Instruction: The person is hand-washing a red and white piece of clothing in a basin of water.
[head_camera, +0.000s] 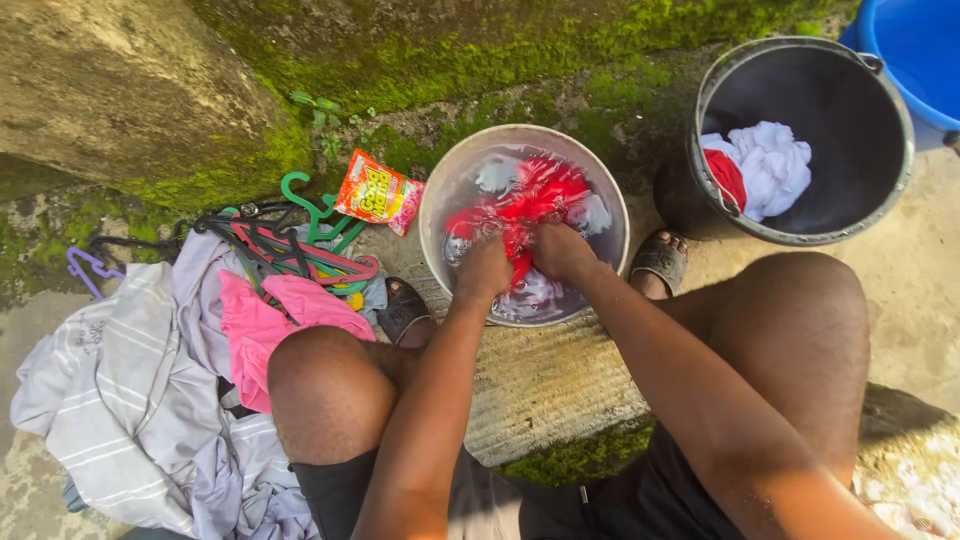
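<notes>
A round metal basin (440, 190) of soapy water stands on the ground between my knees. A red cloth (535, 195) lies bunched in the water. My left hand (484, 268) and my right hand (560, 250) are both closed on the near part of the red cloth, side by side, knuckles up. Foam covers parts of the water around the cloth.
A black bucket (870, 200) at upper right holds white and red clothes (765, 165). A blue tub (920, 50) sits at the corner. Left lie a heap of pale and pink clothes (150, 380), coloured hangers (300, 235) and an orange sachet (378, 192). Mossy concrete wall behind.
</notes>
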